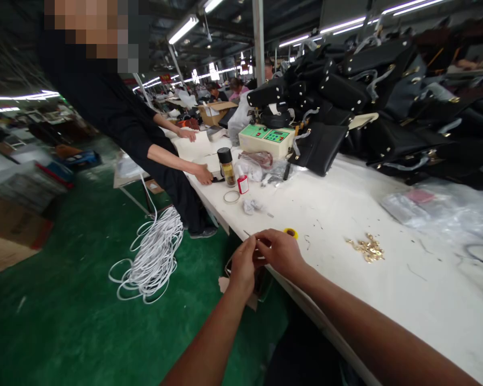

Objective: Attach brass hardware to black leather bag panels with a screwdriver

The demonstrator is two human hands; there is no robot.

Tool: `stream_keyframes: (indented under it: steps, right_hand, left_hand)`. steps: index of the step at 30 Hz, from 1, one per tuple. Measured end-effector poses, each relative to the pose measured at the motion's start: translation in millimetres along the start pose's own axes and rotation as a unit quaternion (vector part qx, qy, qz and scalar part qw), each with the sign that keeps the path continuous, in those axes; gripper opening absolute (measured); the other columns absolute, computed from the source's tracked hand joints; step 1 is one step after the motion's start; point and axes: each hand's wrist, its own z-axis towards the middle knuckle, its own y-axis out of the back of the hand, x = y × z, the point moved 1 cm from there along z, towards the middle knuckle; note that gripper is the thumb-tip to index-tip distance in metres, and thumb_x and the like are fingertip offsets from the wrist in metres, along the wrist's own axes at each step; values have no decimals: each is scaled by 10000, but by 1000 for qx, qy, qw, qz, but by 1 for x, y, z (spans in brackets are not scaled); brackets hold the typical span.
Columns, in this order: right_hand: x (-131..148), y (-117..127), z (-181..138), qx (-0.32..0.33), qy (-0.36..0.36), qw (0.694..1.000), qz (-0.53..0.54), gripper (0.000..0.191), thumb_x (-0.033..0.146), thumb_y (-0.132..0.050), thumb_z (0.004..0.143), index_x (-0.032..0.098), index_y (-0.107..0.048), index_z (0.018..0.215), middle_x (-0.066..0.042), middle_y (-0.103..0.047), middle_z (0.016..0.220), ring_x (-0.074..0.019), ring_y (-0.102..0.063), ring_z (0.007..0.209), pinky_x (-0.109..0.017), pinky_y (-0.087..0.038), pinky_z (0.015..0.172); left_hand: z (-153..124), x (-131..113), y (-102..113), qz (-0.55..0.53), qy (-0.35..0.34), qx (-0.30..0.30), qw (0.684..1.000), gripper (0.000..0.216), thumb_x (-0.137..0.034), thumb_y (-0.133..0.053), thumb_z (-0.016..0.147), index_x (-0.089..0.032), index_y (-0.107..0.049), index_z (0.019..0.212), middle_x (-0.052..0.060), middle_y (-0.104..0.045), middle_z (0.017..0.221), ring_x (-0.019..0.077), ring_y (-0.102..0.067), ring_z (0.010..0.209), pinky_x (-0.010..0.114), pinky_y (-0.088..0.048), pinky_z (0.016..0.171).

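My left hand (242, 264) and my right hand (279, 250) meet at the near edge of the white table (346, 214). Both have their fingers pinched together on something small and thin that I cannot make out. A yellow ring-shaped object (291, 232) lies on the table just behind my right hand. A little heap of gold metal fittings (368, 249) rests on the table to the right of my hands.
A person in black leans over the table's far left, one hand (204, 175) by a dark-capped bottle (226, 166) and a small red-labelled bottle (242, 181). Black bags (366, 107) pile up behind a green-panelled machine (266, 138). White cord (155, 254) lies coiled on the green floor.
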Motion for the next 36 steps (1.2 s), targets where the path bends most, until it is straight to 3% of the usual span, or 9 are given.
stream_keyframes:
  steps: [2, 4, 9, 14, 19, 25, 30, 33, 36]
  right_hand:
    - [-1, -8, 8, 78, 34, 996, -8, 216, 251, -658, 880, 311, -821, 1007, -4, -794, 957, -193, -701, 856, -283, -498, 763]
    - [-11, -8, 22, 117, 21, 992, -36, 179, 296, -671, 884, 312, -827, 970, 4, -799, 949, -190, -708, 845, -275, -508, 762]
    - [-64, 5, 76, 45, -91, 983, -154, 217, 318, -643, 896, 230, -815, 994, -78, -794, 1017, -259, -711, 932, -336, -496, 788]
    - [-104, -2, 104, 34, -160, 965, -206, 196, 337, -658, 861, 214, -804, 904, -113, -779, 979, -288, -702, 893, -347, -471, 705]
    - [-114, -13, 108, 24, -184, 958, -218, 194, 377, -664, 853, 242, -786, 922, -110, -764, 1013, -299, -685, 926, -372, -467, 719]
    - [-106, -11, 113, 29, -199, 961, -190, 115, 314, -690, 805, 211, -741, 802, -108, -730, 829, -269, -663, 774, -359, -458, 669]
    - [-62, 0, 84, 30, -128, 984, -122, 146, 328, -630, 885, 204, -702, 858, -67, -730, 839, -205, -655, 765, -305, -463, 686]
    - [-25, 9, 32, 46, -82, 995, 32, 228, 401, -629, 883, 194, -710, 934, -34, -717, 759, -179, -644, 681, -278, -482, 639]
    - [2, 15, -29, 32, -53, 980, 188, 291, 435, -664, 850, 221, -749, 1027, -32, -751, 829, -203, -674, 736, -310, -530, 701]
  left_hand:
    - [-6, 2, 9, -52, 16, -47, 997, 567, -582, -821, 736, -124, -725, 1057, 125, -763, 953, 218, -723, 748, 317, -584, 628]
    - [-12, 4, 21, -58, 23, -81, 995, 573, -577, -819, 732, -115, -710, 1054, 104, -751, 890, 213, -718, 723, 329, -593, 638]
    - [-47, 7, 40, -12, 12, -110, 994, 565, -602, -773, 772, -129, -698, 1072, -43, -551, 631, 126, -584, 524, 251, -491, 490]
    - [-80, 1, 37, -13, 51, -101, 993, 535, -594, -746, 816, -146, -703, 1104, -79, -423, 609, 56, -403, 435, 202, -268, 410]
    - [-96, -21, 32, -55, 67, -96, 992, 491, -557, -753, 818, -164, -694, 1106, -86, -382, 591, 49, -358, 436, 198, -224, 423]
    - [-111, -45, 29, -100, 83, -98, 987, 467, -524, -771, 795, -158, -683, 1072, -80, -415, 587, 44, -338, 425, 205, -204, 428]
    - [-122, -57, 23, -147, 103, -80, 981, 397, -489, -769, 776, -168, -672, 990, -84, -403, 538, 39, -289, 394, 214, -171, 414]
    - [-124, -55, 17, -163, 113, -62, 978, 350, -463, -753, 797, -176, -656, 970, -88, -394, 540, 32, -265, 394, 209, -163, 421]
    - [-125, -42, 9, -151, 130, -65, 978, 347, -461, -749, 794, -180, -642, 968, -86, -411, 555, 25, -257, 388, 208, -129, 423]
